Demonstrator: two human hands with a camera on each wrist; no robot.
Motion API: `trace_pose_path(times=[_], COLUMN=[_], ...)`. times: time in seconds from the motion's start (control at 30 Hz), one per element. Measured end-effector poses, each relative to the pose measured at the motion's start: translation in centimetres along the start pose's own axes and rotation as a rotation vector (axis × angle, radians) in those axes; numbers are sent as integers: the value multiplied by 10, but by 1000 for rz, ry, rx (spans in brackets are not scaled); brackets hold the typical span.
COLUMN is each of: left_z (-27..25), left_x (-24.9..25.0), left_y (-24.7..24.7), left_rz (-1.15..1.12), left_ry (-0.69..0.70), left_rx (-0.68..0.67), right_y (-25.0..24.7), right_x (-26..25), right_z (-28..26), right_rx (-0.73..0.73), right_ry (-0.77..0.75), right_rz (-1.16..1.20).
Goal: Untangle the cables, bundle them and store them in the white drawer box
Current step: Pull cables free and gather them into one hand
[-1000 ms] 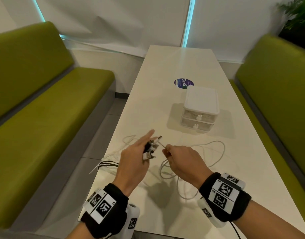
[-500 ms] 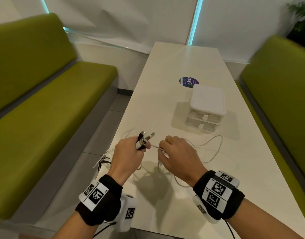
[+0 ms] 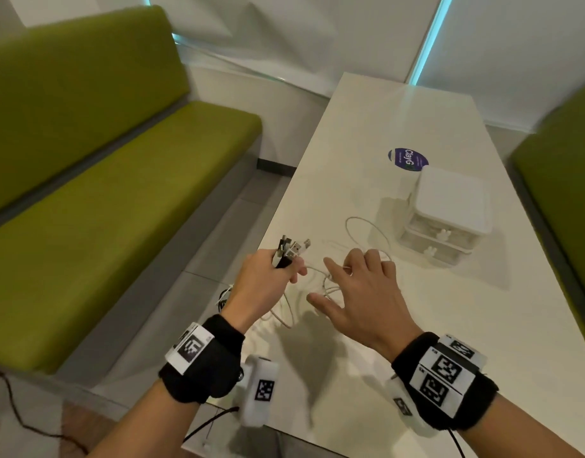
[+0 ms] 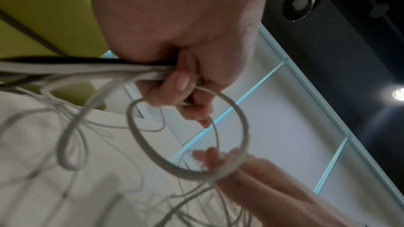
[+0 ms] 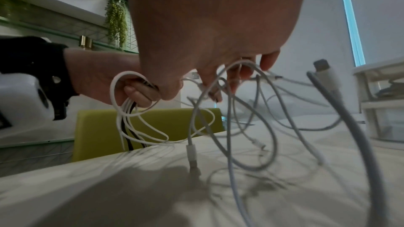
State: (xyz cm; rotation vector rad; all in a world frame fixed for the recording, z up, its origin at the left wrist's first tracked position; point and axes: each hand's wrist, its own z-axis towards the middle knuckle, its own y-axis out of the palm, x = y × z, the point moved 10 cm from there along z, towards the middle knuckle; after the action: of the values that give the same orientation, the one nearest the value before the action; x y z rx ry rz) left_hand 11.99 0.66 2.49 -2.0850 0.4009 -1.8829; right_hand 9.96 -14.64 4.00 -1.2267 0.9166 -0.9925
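Left hand (image 3: 264,285) clamps the plug ends of the tangled white and black cables (image 5: 229,127); right hand (image 3: 364,292), fingers spread, hooks white loops over the white worktop (image 3: 383,110), near the closed white plastic drawer box (image 3: 450,213).

A round blue sticker (image 3: 408,159) on the table (image 3: 367,127) says "ClayG". It sits just behind the white box (image 3: 450,206). The small words under it are too blurry to read.
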Motion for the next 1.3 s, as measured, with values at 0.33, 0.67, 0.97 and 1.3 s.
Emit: trace_pose_path(times=[0.33,0.67,0.97,1.3], left_z=[14,28,-5,18], left_x=[-29,-68,-46,-20], left_y=[-89,-161,-254,-140], left_rz=[63,180,-445,89], left_ry=[-32,-61,197,185], left_rx=[336,487,958,425], right_y=[19,14,24,4], right_x=[40,19,22,-18], right_z=[0,8,5,21], right_rx=[-158,-34,-114,55], right_ry=[167,114,82,-21], right_rz=[-165,-118,-63,-28])
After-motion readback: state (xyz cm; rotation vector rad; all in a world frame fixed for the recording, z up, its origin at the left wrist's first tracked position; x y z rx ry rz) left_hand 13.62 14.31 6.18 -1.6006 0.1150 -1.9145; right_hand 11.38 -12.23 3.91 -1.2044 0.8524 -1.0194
